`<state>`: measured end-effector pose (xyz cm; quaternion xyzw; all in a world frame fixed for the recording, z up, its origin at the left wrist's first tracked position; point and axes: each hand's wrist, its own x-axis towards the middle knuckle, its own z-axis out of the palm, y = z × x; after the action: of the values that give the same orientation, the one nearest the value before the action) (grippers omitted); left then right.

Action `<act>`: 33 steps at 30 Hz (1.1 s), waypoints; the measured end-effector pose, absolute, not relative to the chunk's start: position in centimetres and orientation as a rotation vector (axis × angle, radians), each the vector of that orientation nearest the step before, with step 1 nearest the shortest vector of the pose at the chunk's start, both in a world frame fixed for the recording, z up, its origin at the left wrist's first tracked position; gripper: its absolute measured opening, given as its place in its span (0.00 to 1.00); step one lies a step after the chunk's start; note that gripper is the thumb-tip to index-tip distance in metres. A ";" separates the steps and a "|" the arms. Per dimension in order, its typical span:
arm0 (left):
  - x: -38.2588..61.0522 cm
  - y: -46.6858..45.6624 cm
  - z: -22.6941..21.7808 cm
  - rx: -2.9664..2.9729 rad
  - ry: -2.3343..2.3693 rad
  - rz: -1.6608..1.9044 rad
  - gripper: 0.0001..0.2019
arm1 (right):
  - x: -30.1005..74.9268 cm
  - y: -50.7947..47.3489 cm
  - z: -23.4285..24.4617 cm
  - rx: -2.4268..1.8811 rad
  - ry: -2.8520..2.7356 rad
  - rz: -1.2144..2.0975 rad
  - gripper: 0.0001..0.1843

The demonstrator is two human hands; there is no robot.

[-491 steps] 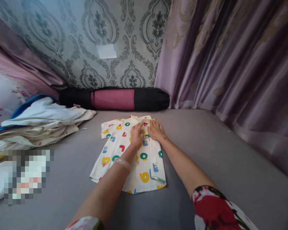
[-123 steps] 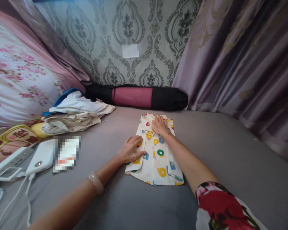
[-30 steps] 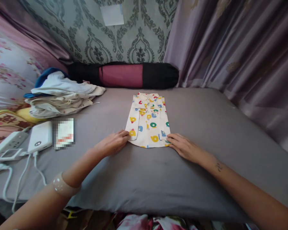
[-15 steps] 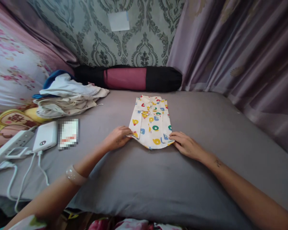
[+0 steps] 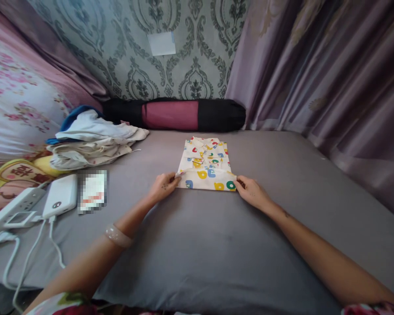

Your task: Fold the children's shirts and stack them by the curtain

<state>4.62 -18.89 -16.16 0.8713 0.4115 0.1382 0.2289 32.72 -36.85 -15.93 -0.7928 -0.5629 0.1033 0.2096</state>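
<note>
A white shirt (image 5: 205, 162) with coloured letter prints lies folded narrow on the grey sheet, its collar at the far end. Its near hem is turned up over the front, making a straight fold along the near edge. My left hand (image 5: 164, 185) pinches the left corner of the turned-up hem. At the opposite corner, my right hand (image 5: 250, 189) grips the hem between thumb and fingers. Both hands sit at about the same distance from me.
A black and pink roll-shaped bag (image 5: 170, 115) lies along the wall. To the left are a pile of clothes (image 5: 95, 140), a white power bank (image 5: 61, 196) with cables, a power strip (image 5: 16, 210) and a blurred packet (image 5: 93, 191). Purple curtains (image 5: 298, 65) hang at the right.
Both hands have lifted the shirt's near hem and carried it away from me, folding it over the front. The view has tilted up slightly.
</note>
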 end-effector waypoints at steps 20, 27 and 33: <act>6.9 -22.3 -16.3 2.930 0.826 0.394 0.23 | 28.2 -35.6 -16.2 -2.088 -2.027 -0.141 0.26; 9.5 -23.2 -17.9 2.931 0.893 0.254 0.27 | 25.4 -33.6 -17.0 -2.099 -2.148 0.049 0.32; 9.7 -22.7 -19.0 2.880 0.954 0.224 0.27 | 25.3 -33.1 -17.7 -2.133 -2.158 0.092 0.32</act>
<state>9.67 -22.73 -18.99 0.9456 0.3131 0.0735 0.0496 25.27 -33.12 -17.71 -0.7017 -0.7099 0.0302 0.0529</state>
